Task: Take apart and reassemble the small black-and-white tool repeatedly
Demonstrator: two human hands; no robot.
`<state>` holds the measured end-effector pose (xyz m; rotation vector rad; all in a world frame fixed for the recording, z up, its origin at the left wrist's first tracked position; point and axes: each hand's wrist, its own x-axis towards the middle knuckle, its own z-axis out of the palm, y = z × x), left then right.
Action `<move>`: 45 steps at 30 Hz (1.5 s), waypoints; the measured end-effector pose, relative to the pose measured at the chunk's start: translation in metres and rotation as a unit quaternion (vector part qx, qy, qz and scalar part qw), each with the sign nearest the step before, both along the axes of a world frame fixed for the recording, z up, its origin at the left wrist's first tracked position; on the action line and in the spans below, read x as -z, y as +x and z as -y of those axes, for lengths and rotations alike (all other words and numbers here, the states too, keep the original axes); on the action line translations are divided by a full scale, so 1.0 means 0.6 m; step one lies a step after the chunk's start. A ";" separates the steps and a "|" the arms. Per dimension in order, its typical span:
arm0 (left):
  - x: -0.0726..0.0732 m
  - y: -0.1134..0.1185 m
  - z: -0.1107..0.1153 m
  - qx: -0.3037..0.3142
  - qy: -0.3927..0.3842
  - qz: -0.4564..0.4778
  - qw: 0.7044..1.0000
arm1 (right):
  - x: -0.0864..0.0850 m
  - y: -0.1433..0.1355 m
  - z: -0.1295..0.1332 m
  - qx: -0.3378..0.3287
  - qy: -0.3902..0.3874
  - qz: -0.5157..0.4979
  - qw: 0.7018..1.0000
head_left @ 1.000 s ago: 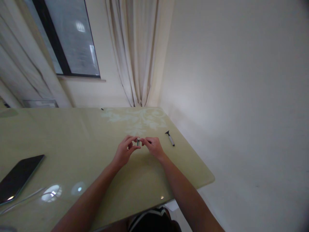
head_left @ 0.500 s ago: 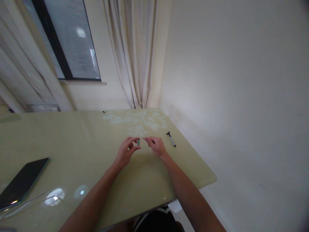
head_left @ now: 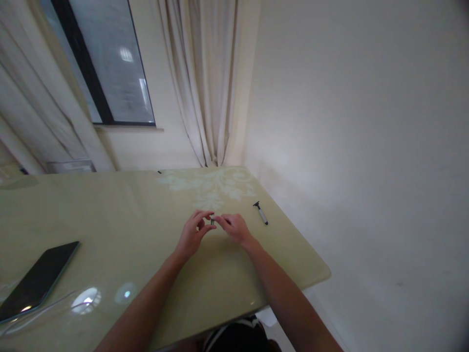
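My left hand point(head_left: 194, 232) holds a small piece with a green band and dark edges, which looks like a razor blade cartridge point(head_left: 212, 221). It stands upright, pinched at its two ends between thumb and fingers. My right hand point(head_left: 234, 228) is on its other side, with one finger stretched out and the tip touching the cartridge's face. The other right fingers are curled in, with nothing seen inside them. A razor point(head_left: 261, 213) with a grey-and-black handle and a dark head lies on the table to the right of my hands.
The glossy pale table point(head_left: 120, 215) has a rounded front right corner. A black tablet point(head_left: 40, 276) lies at the left with a pale cable point(head_left: 44, 305) near it. A small dark bit point(head_left: 159, 172) sits at the far edge. A wall point(head_left: 348, 171) borders the right side.
My right hand's extended finger has closed the small gap to the cartridge and now touches it. My left hand keeps its pinch. The view has shifted slightly.
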<state>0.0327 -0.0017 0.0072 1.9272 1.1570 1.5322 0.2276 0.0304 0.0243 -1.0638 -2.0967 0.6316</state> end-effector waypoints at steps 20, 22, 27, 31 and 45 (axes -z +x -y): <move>0.016 0.047 -0.015 0.007 -0.073 -0.114 0.991 | -0.016 0.231 -0.094 0.317 -0.017 -0.092 0.944; 0.012 0.072 -0.037 0.040 -0.078 -0.142 0.986 | -0.007 0.240 -0.095 0.347 -0.026 -0.040 0.937; 0.015 0.154 -0.110 0.014 -0.159 -0.204 0.966 | 0.003 0.248 -0.102 0.367 -0.089 0.046 0.925; 0.020 0.203 -0.141 -0.060 -0.200 -0.211 0.955 | 0.010 0.249 -0.100 0.375 -0.098 0.128 0.913; 0.021 0.204 -0.120 -0.084 -0.194 -0.281 0.936 | 0.020 0.241 -0.086 0.408 -0.064 0.252 0.875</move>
